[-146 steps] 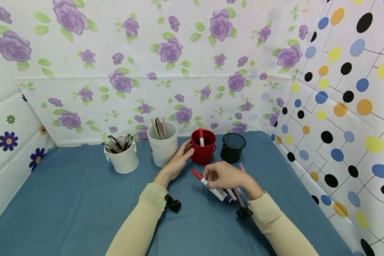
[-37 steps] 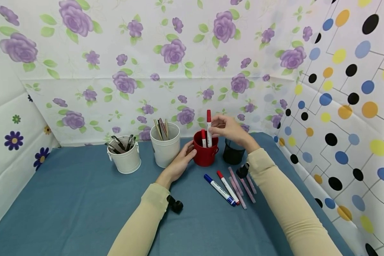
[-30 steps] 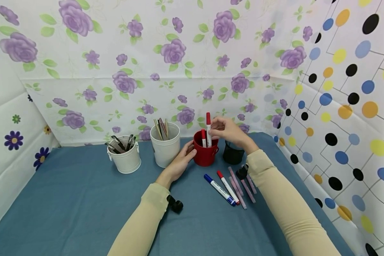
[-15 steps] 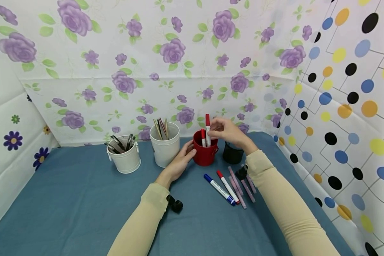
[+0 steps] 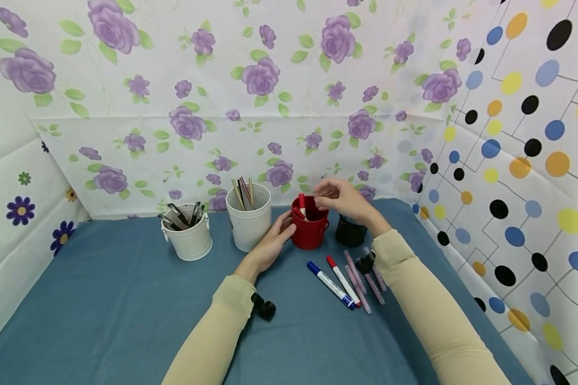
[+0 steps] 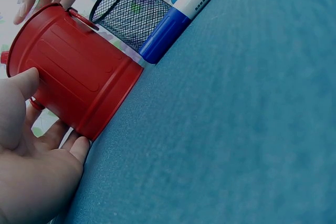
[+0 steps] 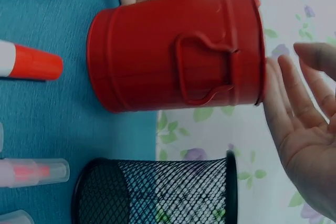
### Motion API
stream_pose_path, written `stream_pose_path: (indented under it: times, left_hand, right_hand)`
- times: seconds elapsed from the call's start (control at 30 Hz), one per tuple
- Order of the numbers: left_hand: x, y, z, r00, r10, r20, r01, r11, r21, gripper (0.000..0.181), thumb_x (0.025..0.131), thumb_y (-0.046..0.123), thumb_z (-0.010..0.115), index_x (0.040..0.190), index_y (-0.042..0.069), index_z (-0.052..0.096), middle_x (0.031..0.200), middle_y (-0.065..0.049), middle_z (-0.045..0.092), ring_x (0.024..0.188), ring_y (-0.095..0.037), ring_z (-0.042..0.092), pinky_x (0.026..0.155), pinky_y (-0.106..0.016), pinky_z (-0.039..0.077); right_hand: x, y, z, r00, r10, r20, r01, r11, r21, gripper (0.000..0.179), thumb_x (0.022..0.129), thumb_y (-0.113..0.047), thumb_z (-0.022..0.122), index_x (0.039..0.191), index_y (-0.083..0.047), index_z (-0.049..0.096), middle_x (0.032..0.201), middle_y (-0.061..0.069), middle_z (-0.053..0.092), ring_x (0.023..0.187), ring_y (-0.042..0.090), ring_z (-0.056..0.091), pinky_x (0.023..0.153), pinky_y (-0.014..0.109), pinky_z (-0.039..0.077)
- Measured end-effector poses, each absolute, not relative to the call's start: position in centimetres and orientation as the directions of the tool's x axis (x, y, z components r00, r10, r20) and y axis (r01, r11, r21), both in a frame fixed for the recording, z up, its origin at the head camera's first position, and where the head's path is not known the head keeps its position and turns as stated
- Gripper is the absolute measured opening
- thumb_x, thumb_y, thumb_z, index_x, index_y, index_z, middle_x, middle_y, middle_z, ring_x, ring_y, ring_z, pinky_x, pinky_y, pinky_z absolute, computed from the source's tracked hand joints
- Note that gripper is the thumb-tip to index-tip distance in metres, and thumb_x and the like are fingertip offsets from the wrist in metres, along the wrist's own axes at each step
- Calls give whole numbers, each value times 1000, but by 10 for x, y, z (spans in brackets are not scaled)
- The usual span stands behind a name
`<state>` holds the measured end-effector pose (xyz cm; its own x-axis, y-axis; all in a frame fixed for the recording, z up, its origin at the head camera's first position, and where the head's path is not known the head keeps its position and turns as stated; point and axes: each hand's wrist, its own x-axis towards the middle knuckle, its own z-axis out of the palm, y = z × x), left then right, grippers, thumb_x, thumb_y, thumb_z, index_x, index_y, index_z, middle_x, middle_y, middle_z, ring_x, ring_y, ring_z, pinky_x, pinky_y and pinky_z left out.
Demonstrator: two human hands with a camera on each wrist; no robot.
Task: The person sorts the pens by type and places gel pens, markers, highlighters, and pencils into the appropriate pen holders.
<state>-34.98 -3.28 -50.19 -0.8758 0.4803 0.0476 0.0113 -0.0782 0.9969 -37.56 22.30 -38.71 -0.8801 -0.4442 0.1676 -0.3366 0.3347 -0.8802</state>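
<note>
My left hand (image 5: 267,243) holds the red bucket (image 5: 309,233) from its left side. In the left wrist view the thumb lies on the bucket's front wall and the fingers reach round behind. A red-capped marker (image 5: 302,201) shows above the rim; what else lies inside is mostly hidden. Over the rim's right side hovers my right hand (image 5: 344,200), with nothing between thumb and fingers. In front lie a blue marker (image 5: 331,286), a red-and-white marker (image 5: 343,282) and several pink pens (image 5: 358,282), partly under the right wrist camera.
A black mesh cup (image 5: 350,234) stands just right of the bucket. To the left are a tall white bucket (image 5: 248,227) with thin sticks and a smaller white bucket (image 5: 188,245) with dark pens. Floral cloth (image 5: 212,75) hangs behind the blue-covered table (image 5: 125,299).
My right hand picked a red-capped marker from the table, lowered it into the red bucket and let go; its cap no longer stands above the hand. The left hand stays on the bucket.
</note>
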Motion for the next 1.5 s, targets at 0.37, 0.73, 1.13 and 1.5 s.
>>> stream_pose_path:
  times: [0.37, 0.73, 1.13, 1.5]
  left_hand:
    - [-350, -32, -503, -877, 478, 47, 13, -74, 997, 60, 116, 32, 47, 170, 22, 21, 173, -7, 25, 161, -25, 20, 134, -50, 20]
    - [-349, -34, -502, -877, 479, 47, 17, -66, 998, 61, 116, 33, 47, 170, 22, 21, 173, -7, 25, 161, -26, 20, 134, -50, 19]
    - [-348, -32, -501, -881, 471, 32, -4, -74, 997, 60, 116, 33, 48, 170, 23, 22, 173, -6, 27, 161, -24, 21, 134, -49, 19]
    - [-348, -32, -502, -882, 470, 32, 0, -68, 998, 61, 116, 34, 48, 170, 24, 21, 174, -6, 25, 162, -25, 19, 134, -51, 16]
  right_hand:
    - [-338, 224, -388, -879, -387, 279, -466, 568, -679, 21, 103, -16, 72, 121, -5, 73, 114, 6, 75, 97, 22, 71, 88, 45, 63]
    - [-303, 220, -395, -866, -411, 285, -492, 600, -631, 16, 103, -13, 72, 117, -6, 72, 104, 3, 75, 90, 18, 71, 83, 43, 62]
    - [-280, 206, -418, -852, -513, 103, -474, 671, -570, 20, 100, -11, 76, 117, -3, 72, 97, 2, 74, 77, 12, 70, 73, 30, 63]
    - [-271, 190, -432, -839, -544, 23, -498, 751, -434, 29, 96, -14, 81, 122, -2, 75, 92, 2, 73, 76, 10, 66, 71, 31, 62]
